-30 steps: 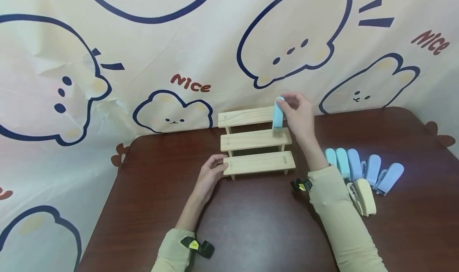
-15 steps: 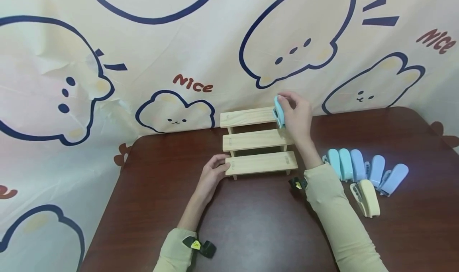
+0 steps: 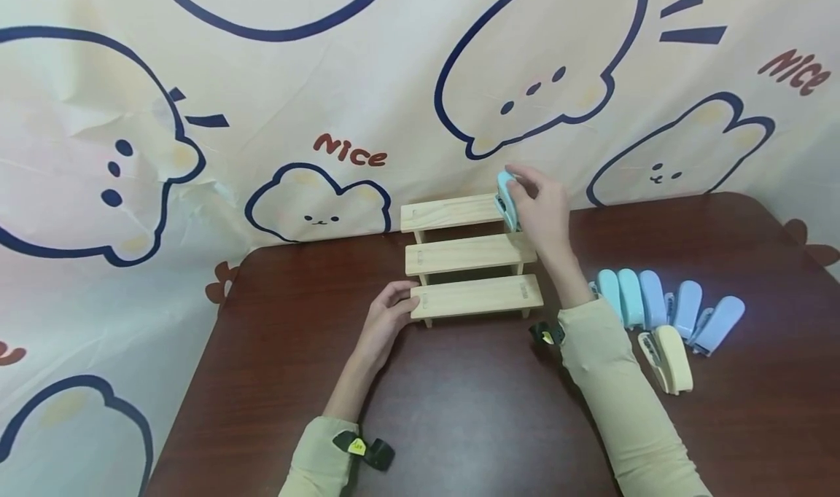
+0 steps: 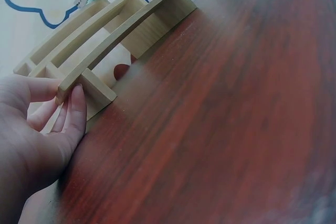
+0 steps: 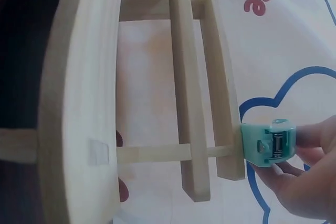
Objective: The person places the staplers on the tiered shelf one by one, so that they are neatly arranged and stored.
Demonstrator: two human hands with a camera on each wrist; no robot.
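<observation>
A pale wooden three-tier rack (image 3: 475,296) stands on the table by the back curtain. My left hand (image 3: 387,313) grips the left end of its lowest board; in the left wrist view, thumb and fingers pinch that board end (image 4: 71,85). At the right end of the top board, my right hand (image 3: 546,209) holds a light teal stapler (image 3: 506,200) between thumb and fingers. The right wrist view shows this stapler (image 5: 268,144) end-on, against or very close to the top board; whether it rests there I cannot tell.
Right of the rack, several teal and blue staplers (image 3: 652,300) stand in a row on the dark wood table (image 3: 472,409). A cream stapler (image 3: 674,360) lies in front of them, near the right sleeve. The printed curtain (image 3: 394,81) hangs directly behind the rack.
The stapler in my right hand has turned from facing front to showing its side, and moved slightly back onto the top tier's right end. My left hand keeps its grip on the rack.
</observation>
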